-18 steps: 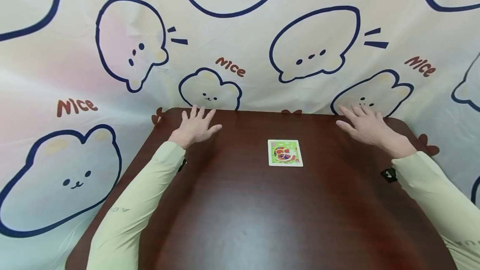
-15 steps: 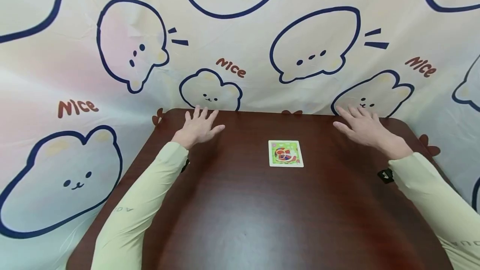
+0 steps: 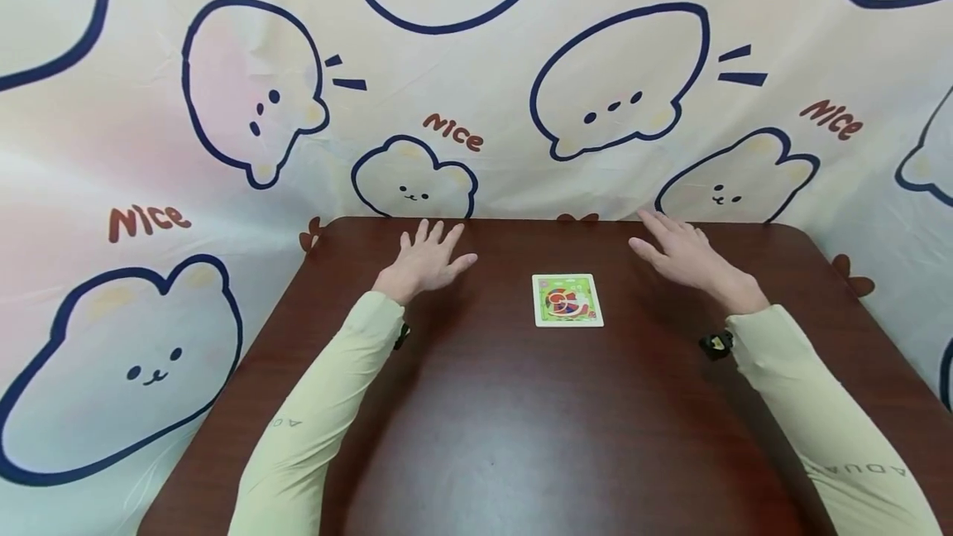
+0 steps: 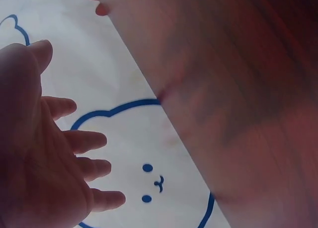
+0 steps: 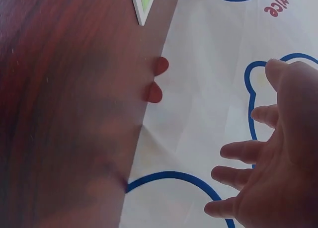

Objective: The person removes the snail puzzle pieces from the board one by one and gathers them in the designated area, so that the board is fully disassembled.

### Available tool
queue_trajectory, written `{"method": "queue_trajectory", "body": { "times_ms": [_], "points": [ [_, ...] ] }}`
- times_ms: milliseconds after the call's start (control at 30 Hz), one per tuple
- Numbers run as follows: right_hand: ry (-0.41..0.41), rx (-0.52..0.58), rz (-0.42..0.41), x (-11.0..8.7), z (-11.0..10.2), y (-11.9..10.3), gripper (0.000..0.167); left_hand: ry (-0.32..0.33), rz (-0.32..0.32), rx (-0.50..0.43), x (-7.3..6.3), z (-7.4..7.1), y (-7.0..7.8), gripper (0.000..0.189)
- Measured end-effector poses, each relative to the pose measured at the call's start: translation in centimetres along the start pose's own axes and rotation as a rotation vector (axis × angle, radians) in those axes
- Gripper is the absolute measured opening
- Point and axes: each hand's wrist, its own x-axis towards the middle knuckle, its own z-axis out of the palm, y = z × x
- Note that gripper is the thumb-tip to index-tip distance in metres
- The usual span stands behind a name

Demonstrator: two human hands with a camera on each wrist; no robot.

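Note:
A flat, square-cornered piece with a white border and a colourful green and red picture (image 3: 567,301) lies on the dark brown table (image 3: 476,404). Left of it, my left hand (image 3: 426,261) hovers above the tabletop with its fingers spread and nothing in them. On the other side my right hand (image 3: 688,255) is held over the table too, fingers extended and likewise holding nothing. Both hands are apart from the picture piece. In the right wrist view, one corner of the picture piece (image 5: 143,9) shows at the top edge.
A pale cloth backdrop (image 3: 506,73) with blue cartoon outlines and the word "Nice" hangs behind the table's far edge and along its sides. Each wrist wears a small black device, with the right-hand device (image 3: 717,344) showing below the sleeve cuff.
Both hands have moved inward toward the picture piece, the left one to the right and the right one to the left. The picture piece stays in place on the table.

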Motion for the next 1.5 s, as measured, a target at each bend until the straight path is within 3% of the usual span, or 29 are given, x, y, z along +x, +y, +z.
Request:
{"method": "queue_trajectory", "body": {
  "times_ms": [300, 633, 967, 1133, 1333, 1500],
  "points": [
    [-0.025, 0.089, 0.002, 0.2, 1.4, -0.6, 0.076, 0.002, 0.036, -0.077, 0.7, 1.7, 2.1, 0.078],
    [-0.065, 0.138, -0.006, 1.6, 3.3, -2.8, 0.076, 0.026, 0.107, -0.204, 1.0, 3.2, 5.5, 0.079],
    [-0.102, 0.187, -0.034, 2.6, 5.3, -4.1, 0.065, -0.025, 0.125, -0.291, 0.9, 5.8, 8.2, 0.082],
    [-0.101, 0.198, -0.043, 3.0, 5.9, -4.9, 0.059, -0.074, 0.117, -0.259, 0.7, 6.6, 9.3, 0.085],
    [-0.121, 0.135, -0.080, 3.8, 6.7, -5.7, 0.049, -0.155, 0.122, -0.185, 0.8, 6.6, 10.5, 0.092],
    [-0.177, 0.146, -0.085, 4.3, 7.5, -6.4, 0.047, -0.203, 0.094, -0.143, 0.9, 6.6, 10.8, 0.096]
  ]
}}
